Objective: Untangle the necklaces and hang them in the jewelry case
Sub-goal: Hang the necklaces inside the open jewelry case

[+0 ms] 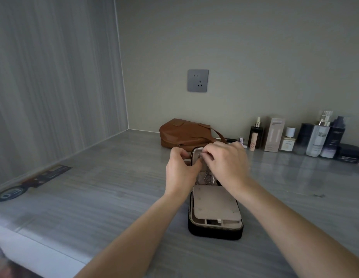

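Grey counter, open jewelry case centre, lid upright at far end. Necklace hangs in lid, pendant low. Left hand fingers grip lid edge; right hand fingers curled at lid top, pinch unclear. Necklace likely light, limp, snag-prone: pinch close to its end.

A grey, wood-grained counter runs into a corner, shut in on the left by a pale striped panel and at the back by a plain beige wall with a grey socket set in it. Against that wall lies a brown bag, with a row of bottles and a tall pink box to its right. A dark card lies at the foot of the panel, and the light is dim and even.
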A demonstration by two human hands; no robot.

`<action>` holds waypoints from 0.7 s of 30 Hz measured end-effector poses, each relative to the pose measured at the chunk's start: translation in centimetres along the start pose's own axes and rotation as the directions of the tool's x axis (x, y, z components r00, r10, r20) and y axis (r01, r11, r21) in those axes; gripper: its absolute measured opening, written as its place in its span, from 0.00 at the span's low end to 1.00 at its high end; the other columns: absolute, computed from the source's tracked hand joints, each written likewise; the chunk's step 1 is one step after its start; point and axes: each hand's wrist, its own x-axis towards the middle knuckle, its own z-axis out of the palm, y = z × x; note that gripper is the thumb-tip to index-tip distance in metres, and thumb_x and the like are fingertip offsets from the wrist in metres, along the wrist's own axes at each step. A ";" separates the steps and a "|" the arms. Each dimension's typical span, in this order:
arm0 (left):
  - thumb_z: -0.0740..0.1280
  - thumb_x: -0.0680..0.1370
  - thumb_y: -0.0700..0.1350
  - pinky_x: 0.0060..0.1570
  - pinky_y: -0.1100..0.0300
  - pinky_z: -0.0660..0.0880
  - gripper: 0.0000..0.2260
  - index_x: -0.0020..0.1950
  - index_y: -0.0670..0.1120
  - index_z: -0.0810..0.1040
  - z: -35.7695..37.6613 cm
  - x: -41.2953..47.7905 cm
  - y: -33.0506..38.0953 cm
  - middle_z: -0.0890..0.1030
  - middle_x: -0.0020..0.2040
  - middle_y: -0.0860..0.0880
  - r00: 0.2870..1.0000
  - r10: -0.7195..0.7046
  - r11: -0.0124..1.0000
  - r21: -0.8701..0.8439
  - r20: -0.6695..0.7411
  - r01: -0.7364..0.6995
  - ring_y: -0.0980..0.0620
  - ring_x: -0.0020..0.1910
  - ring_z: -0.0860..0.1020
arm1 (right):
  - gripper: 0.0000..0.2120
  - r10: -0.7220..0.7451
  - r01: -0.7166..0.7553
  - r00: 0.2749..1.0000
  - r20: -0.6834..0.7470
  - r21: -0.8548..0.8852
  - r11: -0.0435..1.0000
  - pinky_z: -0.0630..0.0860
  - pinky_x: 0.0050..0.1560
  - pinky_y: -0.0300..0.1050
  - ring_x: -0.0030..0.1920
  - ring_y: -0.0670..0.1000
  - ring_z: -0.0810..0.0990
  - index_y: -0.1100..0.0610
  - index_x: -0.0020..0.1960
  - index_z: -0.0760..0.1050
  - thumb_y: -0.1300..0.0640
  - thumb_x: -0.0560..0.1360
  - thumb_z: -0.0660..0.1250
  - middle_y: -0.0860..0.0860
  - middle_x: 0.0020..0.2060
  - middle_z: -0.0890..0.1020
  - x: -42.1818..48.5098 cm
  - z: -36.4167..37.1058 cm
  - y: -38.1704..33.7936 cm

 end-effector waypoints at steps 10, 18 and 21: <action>0.70 0.74 0.44 0.37 0.63 0.74 0.10 0.48 0.49 0.68 0.1 0.4 -0.7 0.74 0.42 0.54 1.000 0.001 0.998 -0.059 -0.029 -0.002 0.53 0.41 0.77 | 0.06 0.045 -0.044 0.998 -0.041 0.028 0.999 0.70 0.36 0.44 0.28 0.53 0.78 0.54 0.32 0.79 0.57 0.66 0.75 0.48 0.27 0.80 -0.6 0.4 0.5; 0.70 0.74 0.43 0.36 0.67 0.71 0.11 0.49 0.49 0.68 0.2 0.4 -1.0 0.74 0.43 0.53 1.000 0.023 0.995 -0.093 -0.009 -0.024 0.57 0.38 0.74 | 0.06 0.023 -0.021 0.999 -0.042 0.046 0.999 0.70 0.35 0.43 0.28 0.51 0.78 0.54 0.32 0.80 0.55 0.65 0.76 0.47 0.27 0.80 -1.3 -0.2 0.1; 0.70 0.74 0.45 0.34 0.66 0.71 0.11 0.48 0.49 0.68 0.2 0.5 -1.1 0.75 0.42 0.50 1.000 0.005 0.991 -0.133 0.005 -0.004 0.57 0.36 0.73 | 0.08 0.008 -0.006 1.000 -0.020 0.067 0.998 0.70 0.36 0.43 0.27 0.50 0.79 0.53 0.32 0.80 0.55 0.65 0.77 0.46 0.25 0.80 -1.6 -0.6 0.0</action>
